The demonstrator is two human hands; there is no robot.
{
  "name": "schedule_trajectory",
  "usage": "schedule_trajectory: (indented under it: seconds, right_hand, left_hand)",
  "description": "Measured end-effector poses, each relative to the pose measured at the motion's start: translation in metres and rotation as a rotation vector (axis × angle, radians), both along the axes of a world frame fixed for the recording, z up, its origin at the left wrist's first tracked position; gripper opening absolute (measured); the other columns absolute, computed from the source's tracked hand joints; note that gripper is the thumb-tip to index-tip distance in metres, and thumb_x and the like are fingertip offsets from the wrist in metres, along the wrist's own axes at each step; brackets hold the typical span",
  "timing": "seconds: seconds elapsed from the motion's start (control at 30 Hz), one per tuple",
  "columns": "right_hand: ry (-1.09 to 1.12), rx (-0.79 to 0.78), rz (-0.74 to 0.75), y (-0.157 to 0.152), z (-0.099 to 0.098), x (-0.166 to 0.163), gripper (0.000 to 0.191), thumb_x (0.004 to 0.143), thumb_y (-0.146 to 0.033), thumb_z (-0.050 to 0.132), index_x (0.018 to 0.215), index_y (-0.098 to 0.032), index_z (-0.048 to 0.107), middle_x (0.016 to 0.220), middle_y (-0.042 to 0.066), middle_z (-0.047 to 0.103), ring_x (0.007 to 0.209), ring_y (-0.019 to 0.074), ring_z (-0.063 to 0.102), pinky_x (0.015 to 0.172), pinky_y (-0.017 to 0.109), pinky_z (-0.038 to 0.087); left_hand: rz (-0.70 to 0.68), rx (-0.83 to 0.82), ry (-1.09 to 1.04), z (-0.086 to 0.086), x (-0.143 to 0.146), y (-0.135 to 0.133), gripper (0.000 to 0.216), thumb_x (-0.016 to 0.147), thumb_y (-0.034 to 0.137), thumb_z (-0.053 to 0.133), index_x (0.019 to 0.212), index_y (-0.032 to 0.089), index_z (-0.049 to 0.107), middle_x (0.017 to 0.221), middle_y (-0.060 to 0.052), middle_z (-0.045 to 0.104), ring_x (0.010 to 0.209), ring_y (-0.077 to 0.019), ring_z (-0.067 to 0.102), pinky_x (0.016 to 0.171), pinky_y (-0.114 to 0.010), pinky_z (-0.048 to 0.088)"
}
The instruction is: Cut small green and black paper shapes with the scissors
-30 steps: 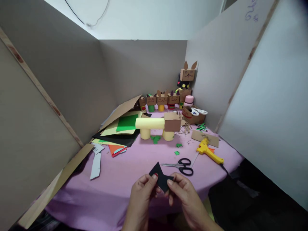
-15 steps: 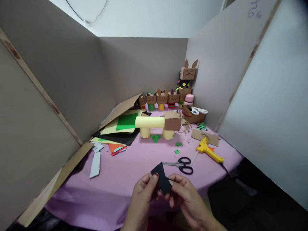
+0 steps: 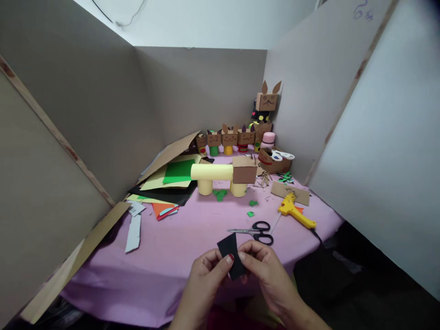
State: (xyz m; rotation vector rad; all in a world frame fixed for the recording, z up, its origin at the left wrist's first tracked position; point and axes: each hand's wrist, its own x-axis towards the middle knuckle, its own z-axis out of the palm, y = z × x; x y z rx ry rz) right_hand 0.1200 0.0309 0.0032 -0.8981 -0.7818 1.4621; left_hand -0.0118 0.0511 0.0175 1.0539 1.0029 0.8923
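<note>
A small piece of black paper (image 3: 228,244) is pinched between my two hands above the front edge of the table. My left hand (image 3: 209,275) grips its left side, thumb on top. On its right edge, the thumb and fingers of my right hand (image 3: 264,266) are closed. Just beyond lie black-handled scissors (image 3: 256,230), partly spread, on the pink cloth (image 3: 185,243). Farther back stands a pale yellow paper-tube figure (image 3: 212,172) with tube legs and a brown cardboard box head (image 3: 244,170).
A yellow glue gun (image 3: 296,211) lies at the right near a cardboard strip (image 3: 292,193). Green paper scraps (image 3: 220,195) dot the cloth. Coloured sheets (image 3: 179,172) are stacked left. Several box-headed figures (image 3: 229,138) line the back, beside a carton (image 3: 276,159) holding white scissors (image 3: 282,155). Panels enclose three sides.
The black paper has been turned in my hands and now stands more upright. My right hand has shifted its pinch higher along the paper's edge. The view has tilted slightly.
</note>
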Motion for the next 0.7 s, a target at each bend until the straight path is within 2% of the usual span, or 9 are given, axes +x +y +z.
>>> schedule_trajectory:
  seconds: [0.17, 0.3, 0.5, 0.7]
  right_hand:
    - [0.246, -0.12, 0.163, 0.001, -0.006, 0.004, 0.02, 0.066, -0.025, 0.074, 0.063, -0.013, 0.059, 0.05, -0.002, 0.06, 0.039, 0.0064, 0.052, 0.036, 0.013, 0.037]
    - [0.388, -0.183, 0.333, 0.002, -0.013, 0.007, 0.018, 0.066, -0.025, 0.073, 0.072, -0.012, 0.061, 0.053, 0.0, 0.064, 0.038, 0.0086, 0.055, 0.036, 0.015, 0.042]
    - [0.513, -0.254, 0.46, 0.002, -0.017, 0.013, 0.027, 0.062, -0.02, 0.075, 0.085, -0.011, 0.065, 0.049, -0.002, 0.062, 0.035, 0.0061, 0.052, 0.039, 0.016, 0.045]
    - [0.551, -0.246, 0.489, 0.001, -0.015, 0.013, 0.028, 0.061, -0.016, 0.075, 0.087, -0.013, 0.064, 0.055, -0.002, 0.065, 0.037, 0.0057, 0.053, 0.039, 0.015, 0.045]
  left_hand:
    - [-0.054, -0.047, -0.047, 0.002, -0.001, -0.001, 0.03, 0.06, 0.04, 0.073, 0.056, 0.014, 0.061, 0.05, 0.002, 0.054, 0.047, -0.0081, 0.04, 0.047, -0.019, 0.028]
    - [-0.099, -0.071, -0.05, 0.004, -0.002, -0.001, 0.032, 0.057, 0.042, 0.075, 0.055, 0.014, 0.062, 0.045, 0.004, 0.051, 0.043, -0.0067, 0.037, 0.045, -0.019, 0.026]
    - [-0.254, -0.094, -0.163, 0.01, -0.001, -0.006, 0.028, 0.066, 0.044, 0.068, 0.068, 0.016, 0.065, 0.053, -0.004, 0.066, 0.048, -0.0172, 0.058, 0.057, -0.029, 0.045]
    - [-0.172, -0.067, -0.118, 0.004, -0.001, -0.006, 0.023, 0.065, 0.037, 0.071, 0.064, 0.016, 0.065, 0.053, -0.002, 0.066, 0.051, -0.0163, 0.059, 0.053, -0.025, 0.044]
